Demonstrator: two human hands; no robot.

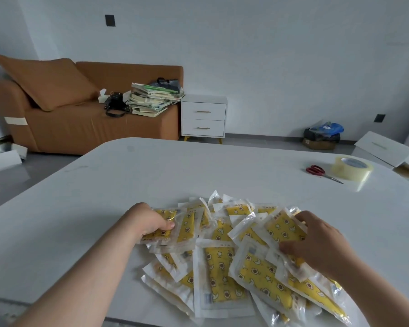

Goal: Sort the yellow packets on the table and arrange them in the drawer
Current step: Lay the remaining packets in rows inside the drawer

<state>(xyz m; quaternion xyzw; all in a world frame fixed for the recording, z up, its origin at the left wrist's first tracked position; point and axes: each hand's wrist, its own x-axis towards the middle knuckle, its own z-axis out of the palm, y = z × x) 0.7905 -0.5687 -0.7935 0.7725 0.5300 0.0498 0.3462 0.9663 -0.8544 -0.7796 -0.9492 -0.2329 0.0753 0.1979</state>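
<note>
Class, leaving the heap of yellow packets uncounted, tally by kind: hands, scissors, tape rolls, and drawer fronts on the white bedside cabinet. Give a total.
Hands: 2 (left hand, right hand)
Scissors: 1
Tape rolls: 1
Drawer fronts: 2 (upper drawer, lower drawer)
Total: 6

Legible text: none. On the yellow packets (219, 267), heaped at the near edge of the table (151, 175), small print on white header strips, too blurred to read. Tape roll (352, 167), far right: core markings illegible.

A: Where does the head view sit?
B: Above the near edge of the table (175, 168), facing forward and down. Yellow packets (219, 267) lie close at six o'clock, the sofa (80, 128) far at ten o'clock.
</note>
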